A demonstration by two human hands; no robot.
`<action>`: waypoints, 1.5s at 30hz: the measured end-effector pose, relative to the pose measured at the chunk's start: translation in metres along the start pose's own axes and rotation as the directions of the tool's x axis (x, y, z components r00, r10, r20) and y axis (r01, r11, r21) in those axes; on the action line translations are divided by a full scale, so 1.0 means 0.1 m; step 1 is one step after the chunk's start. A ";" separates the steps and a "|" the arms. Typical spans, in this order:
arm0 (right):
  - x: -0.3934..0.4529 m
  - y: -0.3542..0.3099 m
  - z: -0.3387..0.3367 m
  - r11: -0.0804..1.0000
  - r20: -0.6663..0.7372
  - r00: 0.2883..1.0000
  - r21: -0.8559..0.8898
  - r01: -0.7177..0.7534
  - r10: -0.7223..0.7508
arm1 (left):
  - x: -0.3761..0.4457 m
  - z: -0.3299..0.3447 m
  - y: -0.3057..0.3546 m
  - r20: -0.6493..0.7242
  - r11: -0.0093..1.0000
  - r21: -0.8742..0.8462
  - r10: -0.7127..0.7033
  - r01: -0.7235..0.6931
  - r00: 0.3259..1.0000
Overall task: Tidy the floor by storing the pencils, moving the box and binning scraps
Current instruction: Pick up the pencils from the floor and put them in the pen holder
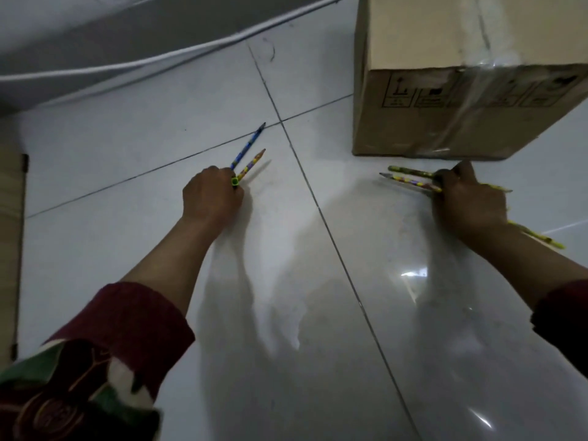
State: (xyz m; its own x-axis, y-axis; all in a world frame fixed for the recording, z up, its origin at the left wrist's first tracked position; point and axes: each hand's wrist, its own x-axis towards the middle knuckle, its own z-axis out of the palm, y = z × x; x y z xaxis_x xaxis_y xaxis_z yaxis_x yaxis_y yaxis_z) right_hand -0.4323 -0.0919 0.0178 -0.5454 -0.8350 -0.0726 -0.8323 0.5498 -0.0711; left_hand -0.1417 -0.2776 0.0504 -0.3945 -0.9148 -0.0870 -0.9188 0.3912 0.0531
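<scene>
My left hand [211, 195] grips two pencils low over the white tiled floor: a blue pencil [249, 144] and an orange patterned pencil [253, 163], both pointing up and to the right. My right hand [471, 198] holds two yellow patterned pencils [410, 176] whose tips point left, just in front of the cardboard box [461, 100]. Another yellow pencil [537, 235] shows beyond my right wrist; whether it lies on the floor or is held I cannot tell. The taped box stands on the floor at the upper right.
A white cable [127, 63] runs along the grey wall base at the top left. A pale wooden panel [11, 249] stands at the left edge. Glossy floor tiles [286, 281] with dark grout lines fill the middle between my arms.
</scene>
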 end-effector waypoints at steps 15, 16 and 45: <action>-0.17 -0.04 0.25 0.995 -0.131 0.991 0.095 0.002 0.011 | 0.55 0.14 0.05 0.005 0.987 0.133 -0.096 0.095 0.995; -0.18 -0.04 0.25 0.995 -0.133 0.991 0.098 0.005 0.008 | 0.53 0.14 0.05 0.010 0.988 0.139 -0.077 0.075 0.997; -1.16 -1.04 -0.58 0.073 0.406 0.913 0.912 -0.403 -0.038 | -1.39 -0.32 1.03 0.322 0.589 -0.781 0.097 0.206 0.942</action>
State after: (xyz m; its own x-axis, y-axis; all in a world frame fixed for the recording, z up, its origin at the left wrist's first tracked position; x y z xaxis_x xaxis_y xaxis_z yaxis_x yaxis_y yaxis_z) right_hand -0.2879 -0.0536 0.0917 -0.4263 -0.7745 -0.4674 0.2495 0.3959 -0.8837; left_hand -0.1808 -0.1136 0.0999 -0.4656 -0.7908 -0.3972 -0.6114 -0.0370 0.7904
